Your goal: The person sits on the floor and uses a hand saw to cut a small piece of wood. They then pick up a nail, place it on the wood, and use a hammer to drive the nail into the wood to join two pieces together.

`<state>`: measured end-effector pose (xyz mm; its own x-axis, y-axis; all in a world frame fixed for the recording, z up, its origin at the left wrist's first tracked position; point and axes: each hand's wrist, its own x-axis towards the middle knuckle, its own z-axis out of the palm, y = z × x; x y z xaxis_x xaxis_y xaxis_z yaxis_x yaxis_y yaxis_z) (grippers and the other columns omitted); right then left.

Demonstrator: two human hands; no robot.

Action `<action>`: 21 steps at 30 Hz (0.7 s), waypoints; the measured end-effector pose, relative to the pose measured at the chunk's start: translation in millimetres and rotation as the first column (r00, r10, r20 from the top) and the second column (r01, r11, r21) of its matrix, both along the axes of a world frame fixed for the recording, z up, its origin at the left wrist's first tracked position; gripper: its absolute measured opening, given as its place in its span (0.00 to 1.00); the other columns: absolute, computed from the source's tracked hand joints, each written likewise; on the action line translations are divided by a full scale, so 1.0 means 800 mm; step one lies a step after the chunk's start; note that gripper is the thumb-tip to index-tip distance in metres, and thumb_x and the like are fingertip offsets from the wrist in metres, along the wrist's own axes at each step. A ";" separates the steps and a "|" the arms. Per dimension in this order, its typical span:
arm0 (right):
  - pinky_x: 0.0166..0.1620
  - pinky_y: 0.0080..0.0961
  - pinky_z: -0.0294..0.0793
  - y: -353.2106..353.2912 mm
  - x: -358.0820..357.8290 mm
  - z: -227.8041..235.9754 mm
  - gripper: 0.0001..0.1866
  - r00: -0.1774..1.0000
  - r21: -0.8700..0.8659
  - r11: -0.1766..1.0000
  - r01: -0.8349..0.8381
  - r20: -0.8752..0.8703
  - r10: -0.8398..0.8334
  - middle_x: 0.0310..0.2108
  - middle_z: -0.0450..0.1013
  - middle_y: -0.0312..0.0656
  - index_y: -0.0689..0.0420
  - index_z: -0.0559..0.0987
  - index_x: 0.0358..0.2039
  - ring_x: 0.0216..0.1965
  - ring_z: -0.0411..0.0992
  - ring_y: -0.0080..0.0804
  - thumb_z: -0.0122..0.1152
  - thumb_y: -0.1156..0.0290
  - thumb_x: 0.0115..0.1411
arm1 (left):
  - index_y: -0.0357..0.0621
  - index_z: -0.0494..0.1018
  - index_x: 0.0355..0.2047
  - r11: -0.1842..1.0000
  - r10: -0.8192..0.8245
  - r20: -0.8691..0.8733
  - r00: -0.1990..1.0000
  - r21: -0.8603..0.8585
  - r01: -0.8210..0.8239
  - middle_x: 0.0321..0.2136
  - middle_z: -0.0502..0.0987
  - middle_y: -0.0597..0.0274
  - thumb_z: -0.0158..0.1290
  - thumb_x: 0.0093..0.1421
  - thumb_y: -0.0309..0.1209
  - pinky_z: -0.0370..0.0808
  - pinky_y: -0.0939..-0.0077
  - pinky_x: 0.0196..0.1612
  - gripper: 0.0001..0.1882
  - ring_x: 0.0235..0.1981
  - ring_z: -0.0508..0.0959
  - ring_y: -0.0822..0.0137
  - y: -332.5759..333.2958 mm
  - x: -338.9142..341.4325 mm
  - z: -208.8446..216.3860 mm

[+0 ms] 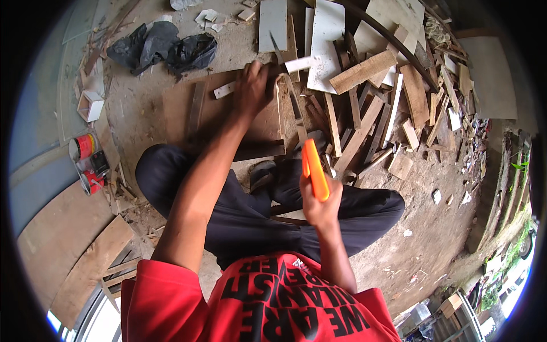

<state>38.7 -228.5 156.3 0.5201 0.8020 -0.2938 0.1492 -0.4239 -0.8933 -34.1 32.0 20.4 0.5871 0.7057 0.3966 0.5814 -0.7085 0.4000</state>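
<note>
My right hand point(322, 202) grips the orange handle of a handsaw point(315, 171). Its long dark blade points away from me and crosses a narrow white wooden strip point(302, 64). With bent fingers, my left hand point(253, 91) holds that strip down just left of the blade. Under the strip is a low brown wooden board point(176, 105), its right edge close to the blade. The middle of the strip is hidden by my left hand, so one end shows on either side. Whether the teeth have cut into it is not visible.
Loose offcuts and planks point(364, 128) are heaped to the right. White panels point(327, 45) lie at the far side. A black plastic bag point(162, 45) rests at the far left, with paint cans point(85, 148) nearer. My crossed legs point(239, 211) are close beneath the saw.
</note>
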 end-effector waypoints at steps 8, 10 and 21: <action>0.26 0.32 0.72 -0.040 0.053 -0.072 0.04 0.976 0.145 0.970 -0.196 0.121 0.179 0.17 0.72 0.47 0.62 0.77 0.23 0.19 0.74 0.42 0.60 0.75 0.49 | 0.41 0.73 0.43 0.998 -0.022 -0.089 0.996 0.056 0.027 0.39 0.71 0.52 0.60 0.53 0.34 0.71 0.56 0.47 0.19 0.45 0.73 0.51 0.006 -0.008 -0.007; 0.27 0.34 0.73 -0.054 0.036 -0.074 0.03 0.976 0.116 0.975 -0.191 0.132 0.176 0.18 0.73 0.47 0.59 0.78 0.25 0.20 0.75 0.45 0.61 0.74 0.48 | 0.39 0.73 0.45 0.993 -0.039 -0.118 0.992 0.107 0.052 0.42 0.71 0.52 0.60 0.49 0.30 0.70 0.56 0.49 0.21 0.46 0.72 0.50 0.007 -0.012 -0.012; 0.23 0.28 0.68 -0.040 0.079 -0.025 0.09 0.997 0.132 0.991 -0.009 -0.070 0.019 0.14 0.70 0.42 0.65 0.75 0.24 0.16 0.69 0.26 0.60 0.71 0.56 | 0.39 0.74 0.45 0.999 0.029 -0.051 0.998 0.025 -0.028 0.40 0.71 0.50 0.59 0.53 0.30 0.72 0.55 0.46 0.18 0.45 0.72 0.47 0.012 -0.017 -0.020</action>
<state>101.9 -260.8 136.7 0.4902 0.8432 -0.2208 0.0882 -0.3000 -0.9499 -47.8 42.0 4.8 0.5866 0.7133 0.3836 0.6209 -0.7002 0.3525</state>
